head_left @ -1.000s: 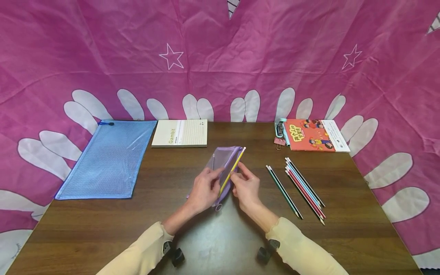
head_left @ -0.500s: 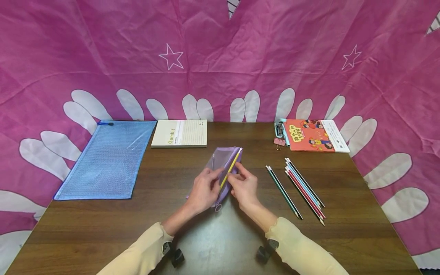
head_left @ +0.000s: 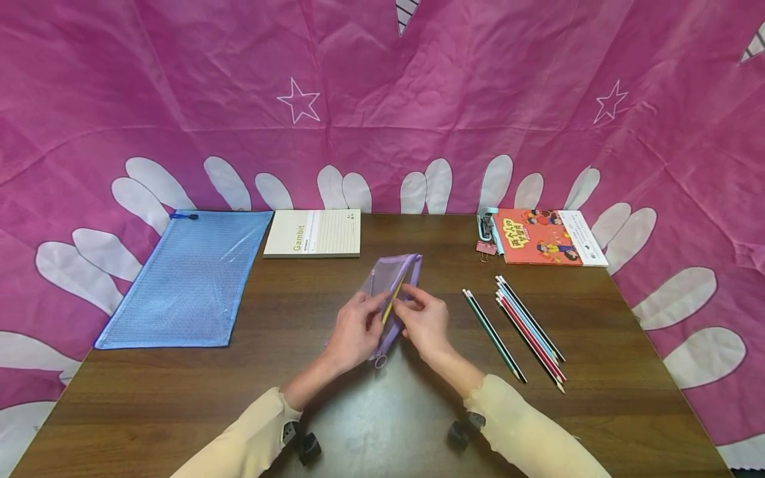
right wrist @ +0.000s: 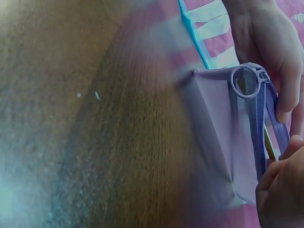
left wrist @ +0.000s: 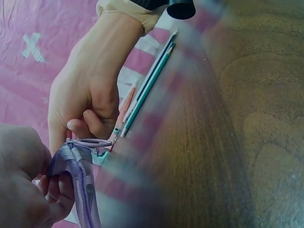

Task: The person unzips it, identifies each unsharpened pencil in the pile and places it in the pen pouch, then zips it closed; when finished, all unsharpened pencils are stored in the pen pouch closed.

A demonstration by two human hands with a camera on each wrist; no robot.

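Note:
A small purple mesh pouch (head_left: 399,271) lies tilted on the brown table (head_left: 239,372) between my hands, its zip edge open. My left hand (head_left: 354,329) grips the pouch's left side. My right hand (head_left: 422,321) pinches a yellow pencil (head_left: 392,304) that lies mostly inside the opening. In the left wrist view my left hand (left wrist: 21,183) holds the purple pouch (left wrist: 81,187), with the right hand (left wrist: 85,102) just behind it. The right wrist view shows the pouch (right wrist: 218,133), its ring zip pull (right wrist: 245,81) and the pencil (right wrist: 270,145) inside.
Several pencils (head_left: 526,326) lie in a row right of my hands. At the back stand a red picture book (head_left: 546,236), binder clips (head_left: 485,238) and a cream notepad (head_left: 313,232). A large blue mesh pouch (head_left: 185,275) overhangs the left edge. Pink cloth surrounds the table.
The yellow pencil has slid down into the purple pouch; its far end no longer sticks out past the pouch's top. Both hands stay on the pouch.

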